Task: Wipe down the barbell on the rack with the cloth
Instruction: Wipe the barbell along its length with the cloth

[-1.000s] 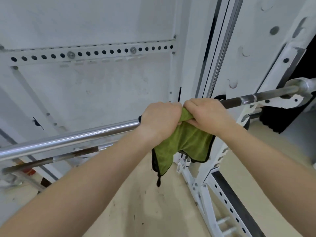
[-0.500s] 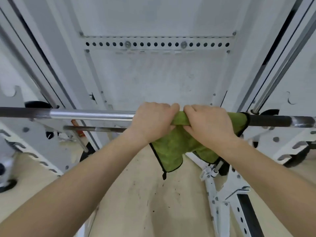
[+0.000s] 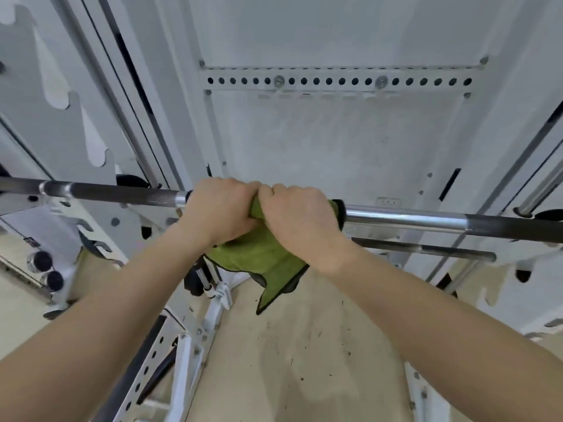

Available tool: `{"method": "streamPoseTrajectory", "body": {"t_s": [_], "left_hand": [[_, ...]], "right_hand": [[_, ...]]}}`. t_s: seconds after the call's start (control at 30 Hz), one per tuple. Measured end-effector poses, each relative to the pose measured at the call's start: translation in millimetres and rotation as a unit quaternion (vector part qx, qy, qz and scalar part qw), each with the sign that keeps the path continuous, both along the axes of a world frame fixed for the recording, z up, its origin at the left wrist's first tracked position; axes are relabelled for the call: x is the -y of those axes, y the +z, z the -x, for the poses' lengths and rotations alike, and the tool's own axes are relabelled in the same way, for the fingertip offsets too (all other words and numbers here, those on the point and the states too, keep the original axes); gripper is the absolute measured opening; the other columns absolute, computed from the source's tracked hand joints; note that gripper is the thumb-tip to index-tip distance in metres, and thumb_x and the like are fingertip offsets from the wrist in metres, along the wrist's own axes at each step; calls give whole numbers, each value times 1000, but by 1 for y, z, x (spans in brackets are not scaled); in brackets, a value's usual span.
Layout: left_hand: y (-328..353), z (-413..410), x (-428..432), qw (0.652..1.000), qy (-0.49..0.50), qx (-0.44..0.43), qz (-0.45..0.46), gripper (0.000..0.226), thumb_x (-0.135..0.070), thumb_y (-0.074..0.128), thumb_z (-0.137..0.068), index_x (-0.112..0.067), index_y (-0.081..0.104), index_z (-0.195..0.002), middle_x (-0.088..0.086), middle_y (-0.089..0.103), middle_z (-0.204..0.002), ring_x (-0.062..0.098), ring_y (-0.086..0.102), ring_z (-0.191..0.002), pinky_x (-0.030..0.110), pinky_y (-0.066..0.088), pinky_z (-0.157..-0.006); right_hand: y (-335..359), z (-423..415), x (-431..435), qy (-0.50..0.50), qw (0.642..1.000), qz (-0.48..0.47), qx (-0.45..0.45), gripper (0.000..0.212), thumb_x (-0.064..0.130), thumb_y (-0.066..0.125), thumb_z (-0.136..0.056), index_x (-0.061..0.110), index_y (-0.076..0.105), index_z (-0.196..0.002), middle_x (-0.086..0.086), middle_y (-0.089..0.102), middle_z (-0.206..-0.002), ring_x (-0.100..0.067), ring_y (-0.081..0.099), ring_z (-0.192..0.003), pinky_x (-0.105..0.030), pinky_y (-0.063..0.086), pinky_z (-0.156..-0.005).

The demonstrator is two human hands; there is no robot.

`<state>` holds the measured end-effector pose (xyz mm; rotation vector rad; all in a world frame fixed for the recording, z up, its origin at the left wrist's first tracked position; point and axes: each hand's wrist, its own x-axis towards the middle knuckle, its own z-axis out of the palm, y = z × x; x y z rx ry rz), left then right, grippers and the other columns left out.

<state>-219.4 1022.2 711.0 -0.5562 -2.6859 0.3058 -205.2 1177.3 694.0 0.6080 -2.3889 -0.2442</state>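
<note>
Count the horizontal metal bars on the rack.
2. The barbell runs across the frame under both hands and the cloth; a thinner bar sits just below it on the right. Others may be hidden.

white wall panel (image 3: pixel 335 141), perforated strip (image 3: pixel 335 81), beige scuffed floor (image 3: pixel 304 360)

Bright even light, soft focus, wide-angle bending

Green black-edged cloth (image 3: pixel 265 257), silver and dark barbell (image 3: pixel 426 221), white rack (image 3: pixel 195 345).
</note>
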Motion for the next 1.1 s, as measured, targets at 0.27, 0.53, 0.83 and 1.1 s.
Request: {"method": "streamPoseTrajectory", "body": {"t_s": [0.27, 0.53, 0.83, 1.1], "left_hand": [[-1, -22, -188, 996, -90, -18, -13, 34, -54, 51, -87, -22, 40, -85, -3, 44, -66, 27, 47, -60, 31, 29, -52], [-7, -39, -365, 984, -162, -63, -22, 26, -41, 51, -91, -20, 36, -84, -4, 30, -60, 24, 39, -55, 30, 12, -45], [0, -57, -485, 977, -210, -25, -33, 8, -23, 51, -94, -19, 46, -90, -3, 35, -63, 22, 37, -54, 30, 13, -45], [-2, -49, -411, 981, -191, -18, -26, 16, -30, 51, -90, -19, 40, -95, -3, 41, -72, 24, 40, -60, 30, 15, -47]], "right_hand": [[4, -37, -197, -42, 999, -2, 34, 33, 36, 76, -68, 12, 56, -79, -4, 58, -64, -27, 59, -51, -28, 26, -48], [3, -69, -384, -102, 993, -39, 47, 26, 36, 64, -83, 13, 58, -93, -3, 61, -77, -26, 63, -64, -32, 39, -54], [3, -94, -487, -195, 978, 46, 64, 22, 24, 71, -75, 14, 58, -89, -4, 62, -79, -30, 62, -73, -39, 43, -68], [-5, -79, -403, -179, 980, 74, 46, 25, 19, 71, -67, 13, 59, -89, -4, 64, -79, -29, 60, -73, -38, 44, -68]]}}
